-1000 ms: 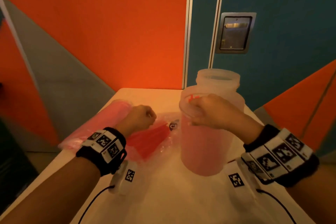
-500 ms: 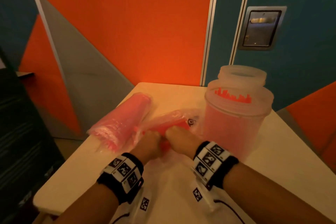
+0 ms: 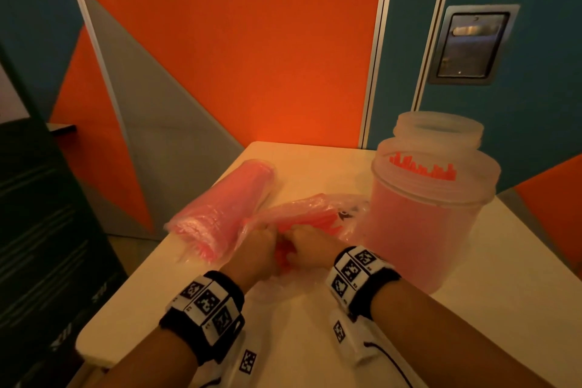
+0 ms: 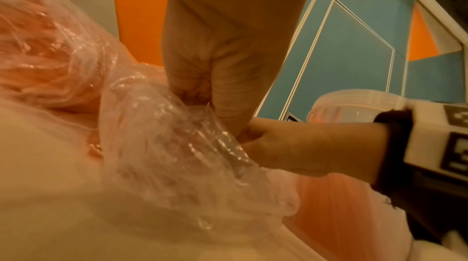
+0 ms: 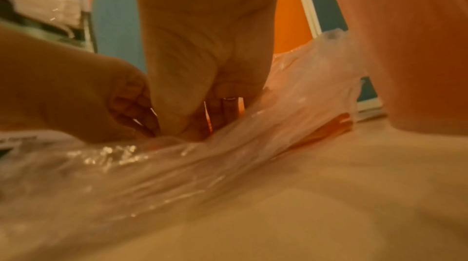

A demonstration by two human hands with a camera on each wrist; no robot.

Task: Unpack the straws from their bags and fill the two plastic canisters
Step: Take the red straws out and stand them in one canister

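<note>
An open clear bag of red straws point(image 3: 318, 214) lies mid-table, left of the near canister. My left hand point(image 3: 258, 246) pinches the crumpled bag plastic point(image 4: 177, 137) at its near end. My right hand point(image 3: 307, 242) reaches into the bag mouth, fingers curled round a few red straws point(image 5: 209, 119). A second, sealed bag of pink straws point(image 3: 226, 208) lies further left. The near translucent canister point(image 3: 431, 217) stands at the right with red straw tips point(image 3: 422, 168) showing near its rim. Behind it stands the second canister point(image 3: 441, 129), its inside hidden.
The white table point(image 3: 315, 318) ends at a left edge close to the sealed bag, with floor and a dark cabinet point(image 3: 37, 230) beyond. Orange, grey and teal wall panels rise behind the table. A metal recessed handle point(image 3: 472, 44) sits in the teal panel.
My right hand left the near canister's rim and came down to the open bag beside my left hand. Both hands now work at the bag's near end.
</note>
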